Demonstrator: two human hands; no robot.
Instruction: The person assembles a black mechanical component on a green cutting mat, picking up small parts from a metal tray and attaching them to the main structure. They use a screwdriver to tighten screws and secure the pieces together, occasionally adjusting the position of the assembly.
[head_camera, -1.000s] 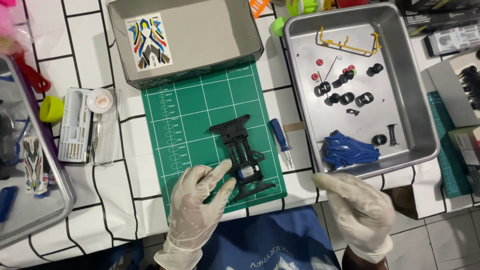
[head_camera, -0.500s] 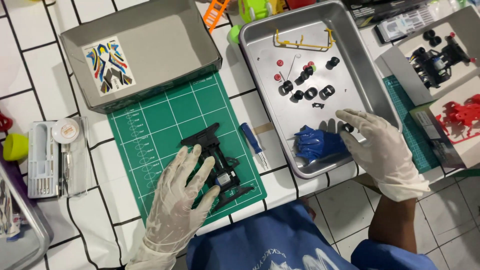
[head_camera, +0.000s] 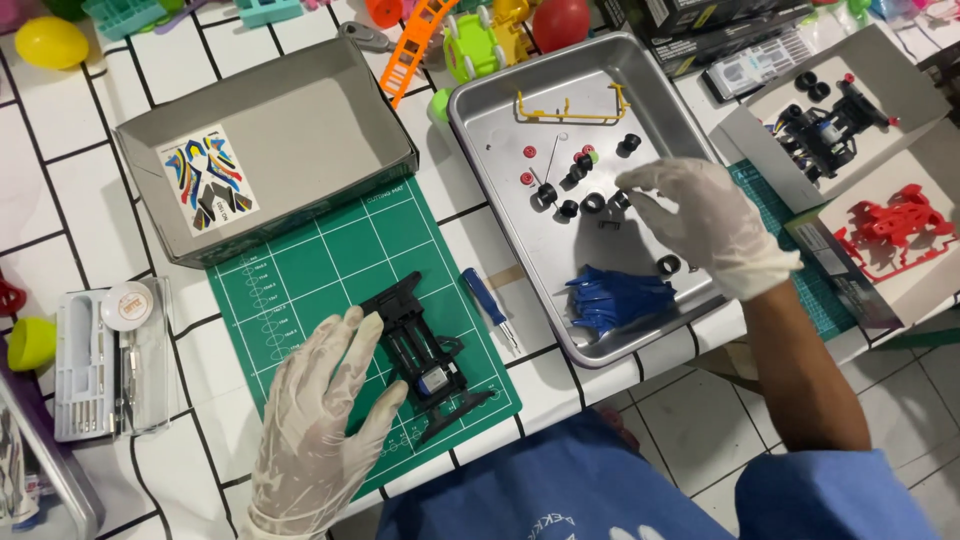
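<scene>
Now the left hand (head_camera: 320, 420), fingers spread flat, steadies the black chassis (head_camera: 425, 355) on the green mat (head_camera: 330, 260); the right hand (head_camera: 700, 225), fingers loosely curled, hovers over small black wheels (head_camera: 570, 195) in the metal tray (head_camera: 480, 110), blue screwdriver (head_camera: 488, 305) between.

The right hand (head_camera: 712, 225) perhaps pinches something; its fingers (head_camera: 640, 182) hide the tip.

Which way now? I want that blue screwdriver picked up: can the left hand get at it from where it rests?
Probably yes: the blue screwdriver lies bare on the table; only the black chassis sits between it and the left hand.
</scene>
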